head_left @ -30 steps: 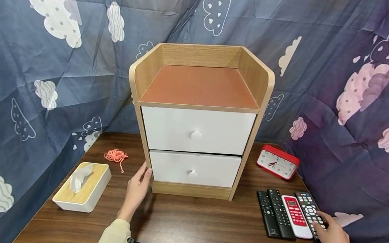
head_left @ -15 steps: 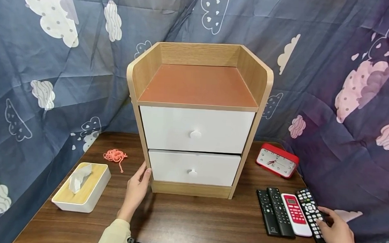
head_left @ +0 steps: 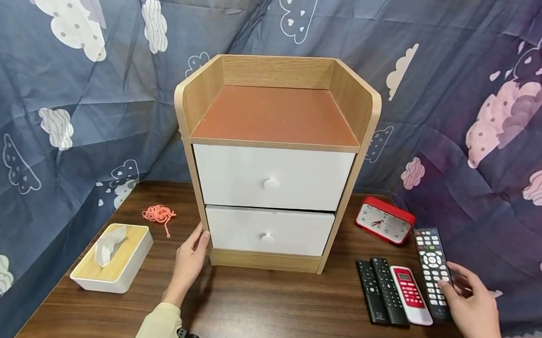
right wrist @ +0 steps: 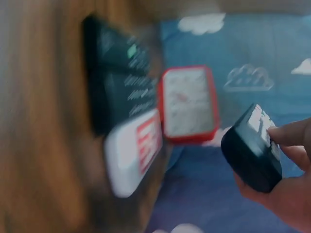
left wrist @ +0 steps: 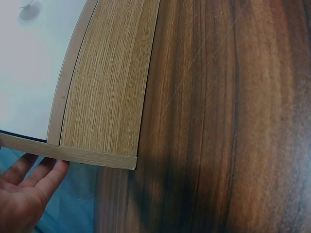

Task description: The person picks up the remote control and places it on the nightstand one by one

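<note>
My right hand (head_left: 471, 309) grips a black remote (head_left: 431, 269) with many buttons and holds it lifted off the table, right of the other remotes; the right wrist view shows that remote's end (right wrist: 252, 148) between thumb and fingers. My left hand (head_left: 189, 261) rests flat with straight fingers against the lower left side of a small wooden cabinet (head_left: 275, 119). In the left wrist view the fingers (left wrist: 46, 177) touch the cabinet's edge (left wrist: 104, 97). Both white drawers, upper (head_left: 270, 176) and lower (head_left: 268, 230), are closed.
Two black remotes (head_left: 381, 291) and a white-and-red remote (head_left: 410, 293) lie side by side on the dark wooden table (head_left: 265, 310). A red clock (head_left: 384, 220) lies behind them. A tissue box (head_left: 111, 258) and an orange cord (head_left: 160, 215) are at the left. Cloud-print cloth surrounds the table.
My right hand has picked the rightmost black remote up from the row and raised it toward the clock. The left hand has stayed against the cabinet.
</note>
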{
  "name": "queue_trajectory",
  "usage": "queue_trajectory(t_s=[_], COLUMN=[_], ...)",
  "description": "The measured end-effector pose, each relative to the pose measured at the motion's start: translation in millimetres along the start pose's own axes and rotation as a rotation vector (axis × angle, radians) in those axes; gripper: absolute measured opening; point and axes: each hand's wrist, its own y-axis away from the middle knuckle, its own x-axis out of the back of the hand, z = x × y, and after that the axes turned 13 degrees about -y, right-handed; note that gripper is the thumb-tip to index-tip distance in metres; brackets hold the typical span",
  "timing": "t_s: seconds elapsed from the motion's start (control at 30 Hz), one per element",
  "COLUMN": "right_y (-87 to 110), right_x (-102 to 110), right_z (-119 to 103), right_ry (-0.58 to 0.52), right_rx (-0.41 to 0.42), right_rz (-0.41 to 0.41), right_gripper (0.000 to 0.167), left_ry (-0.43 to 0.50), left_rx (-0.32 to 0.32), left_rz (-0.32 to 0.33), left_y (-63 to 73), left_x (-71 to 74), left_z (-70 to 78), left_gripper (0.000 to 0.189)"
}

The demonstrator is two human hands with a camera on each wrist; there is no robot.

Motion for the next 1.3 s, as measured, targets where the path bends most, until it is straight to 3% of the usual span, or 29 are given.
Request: queue_trajectory(t_s=[0.33, 0.57, 0.67, 0.8, 1.0, 1.3], right_y=[14.2, 31.7, 40.9, 48.8, 46.2, 22.9], right_x=[-10, -19, -21, -27, -51, -102], right_z=[-87, -158, -187, -222, -269, -341], right_ry=[-0.359, -0.79, -0.881, -0.899, -0.955, -0.844], right_rx=[0.04, 0.108, 0.145, 0.238, 0.379, 0.413], right_rz=[-0.061, -0.101, -0.134, -0.183, -0.342, -0.399], right_gripper=[0.053, 0.052, 0.053, 0.053, 0.046, 0.033], left_ry=[-0.003, -0.011, -0.014, -0.017, -0.018, -0.01], left_rx=[-0.009, -0.005, -0.002, -0.007, -0.023, -0.029], left_rz=[0.012, 0.019, 0.016, 0.01, 0.021, 0.033], left_y=[0.3, 0.8, 0.6, -0.2, -0.3, -0.3], left_x=[0.0, 0.7, 0.5, 0.7, 1.0, 0.8], left_z=[-0.2, -0.7, -0.2, 0.9, 1.8, 1.7], left_gripper=[0.054, 0.054, 0.054, 0.054, 0.053, 0.052])
